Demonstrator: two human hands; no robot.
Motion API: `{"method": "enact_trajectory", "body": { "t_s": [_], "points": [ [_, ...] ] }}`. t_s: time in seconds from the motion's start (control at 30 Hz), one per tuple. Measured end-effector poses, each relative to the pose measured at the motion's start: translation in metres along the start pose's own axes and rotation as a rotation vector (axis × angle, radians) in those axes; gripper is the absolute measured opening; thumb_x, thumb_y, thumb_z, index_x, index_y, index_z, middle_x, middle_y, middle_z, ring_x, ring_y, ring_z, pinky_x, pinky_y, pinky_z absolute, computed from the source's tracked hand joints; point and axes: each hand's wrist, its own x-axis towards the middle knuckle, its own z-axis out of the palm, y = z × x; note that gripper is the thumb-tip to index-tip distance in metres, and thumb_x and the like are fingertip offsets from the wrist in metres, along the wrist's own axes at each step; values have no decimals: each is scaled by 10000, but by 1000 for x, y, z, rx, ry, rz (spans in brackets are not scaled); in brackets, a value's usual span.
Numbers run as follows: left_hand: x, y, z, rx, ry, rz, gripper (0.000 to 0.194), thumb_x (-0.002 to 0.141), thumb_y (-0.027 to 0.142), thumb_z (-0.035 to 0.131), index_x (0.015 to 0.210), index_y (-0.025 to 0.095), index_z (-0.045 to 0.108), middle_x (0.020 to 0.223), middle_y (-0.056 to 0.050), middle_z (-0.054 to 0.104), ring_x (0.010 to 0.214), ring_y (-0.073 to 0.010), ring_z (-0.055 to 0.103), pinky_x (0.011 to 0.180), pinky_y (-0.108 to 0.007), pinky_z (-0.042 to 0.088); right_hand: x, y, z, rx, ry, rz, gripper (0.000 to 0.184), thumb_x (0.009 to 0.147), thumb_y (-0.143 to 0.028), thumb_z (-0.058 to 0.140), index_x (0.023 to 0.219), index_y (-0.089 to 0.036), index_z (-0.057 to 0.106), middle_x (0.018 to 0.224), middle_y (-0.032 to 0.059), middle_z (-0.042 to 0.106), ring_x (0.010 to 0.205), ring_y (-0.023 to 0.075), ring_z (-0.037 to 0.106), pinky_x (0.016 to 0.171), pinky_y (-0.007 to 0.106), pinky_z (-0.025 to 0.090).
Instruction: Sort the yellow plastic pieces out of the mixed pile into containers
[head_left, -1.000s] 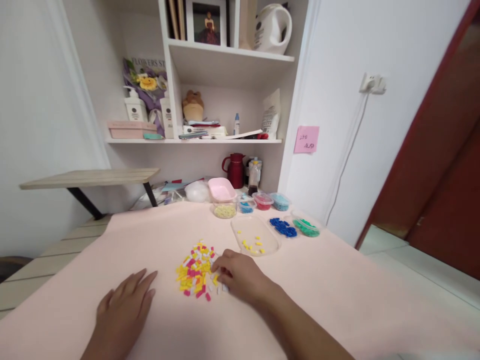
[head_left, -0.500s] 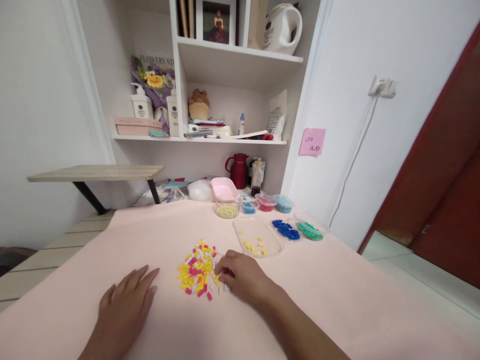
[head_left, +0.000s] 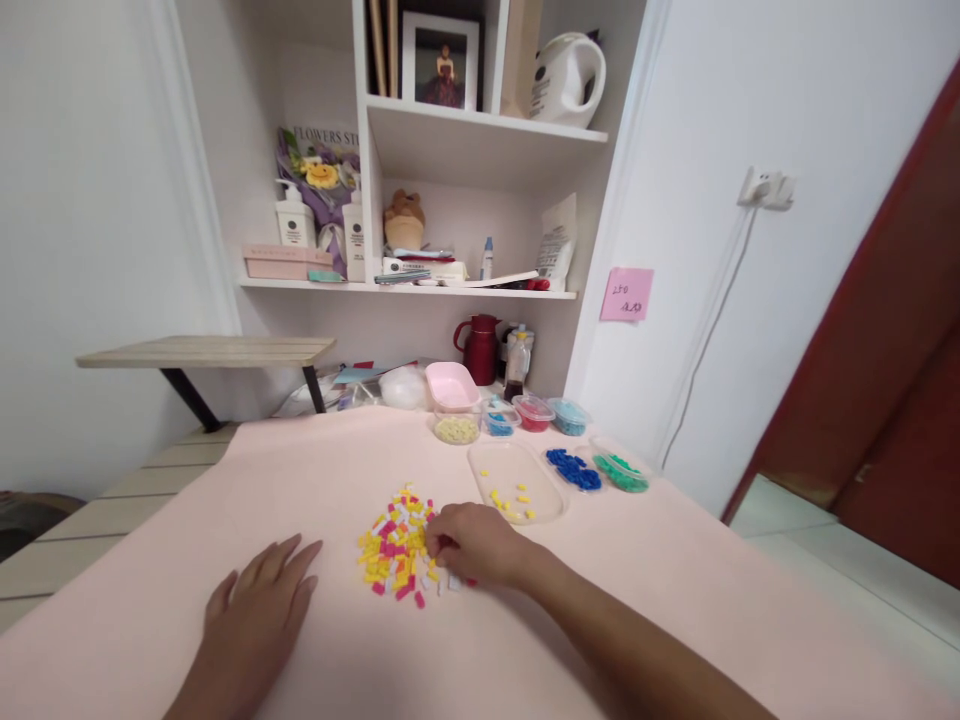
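Observation:
A loose pile of small yellow, pink, white and orange plastic pieces (head_left: 394, 548) lies in the middle of the pink-covered table (head_left: 337, 650). At the pile's right edge is my right hand (head_left: 474, 542), its fingers curled and pinched together; whatever is between the fingertips is hidden. My left hand (head_left: 259, 610) rests flat on the cover, left of the pile, fingers spread and holding nothing. Beyond my right hand sits a shallow clear tray (head_left: 517, 470) with several yellow pieces scattered in it.
Behind the tray stand small tubs of pale yellow pieces (head_left: 457, 430), blue pieces (head_left: 499, 424), red pieces (head_left: 533, 412) and light blue pieces (head_left: 570, 416). Dark blue pieces (head_left: 574, 470) and a tub of green pieces (head_left: 621, 472) are to the right. A pink basin (head_left: 451, 385) and red jug (head_left: 480, 350) stand farther back.
My right hand has shifted slightly left and its fingers have drawn closer together at the pile's edge. A pink piece now shows beneath it. My left hand stays flat; the view tilts slightly up.

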Motion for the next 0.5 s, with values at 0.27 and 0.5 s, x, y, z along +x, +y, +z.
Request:
{"method": "enact_trajectory", "body": {
  "t_s": [0.27, 0.5],
  "points": [
    [2, 0, 0, 17, -12, -14, 515, 925, 330, 254, 1389, 327, 477, 1509, 4, 423, 1400, -198, 345, 1133, -457, 207, -7, 19, 11, 370, 133, 50, 126, 727, -132, 595, 792, -200, 679, 710, -37, 631, 648, 108, 548, 562, 184, 361],
    [8, -8, 10, 48, 9, -5, 528, 902, 365, 272, 1387, 341, 477, 1499, 22, 438, 1397, -197, 357, 1131, -444, 236, -22, 45, -26, 505, 529, 150, 81, 779, -206, 554, 792, -184, 630, 695, -13, 607, 598, 123, 542, 587, 222, 419]
  ]
}}
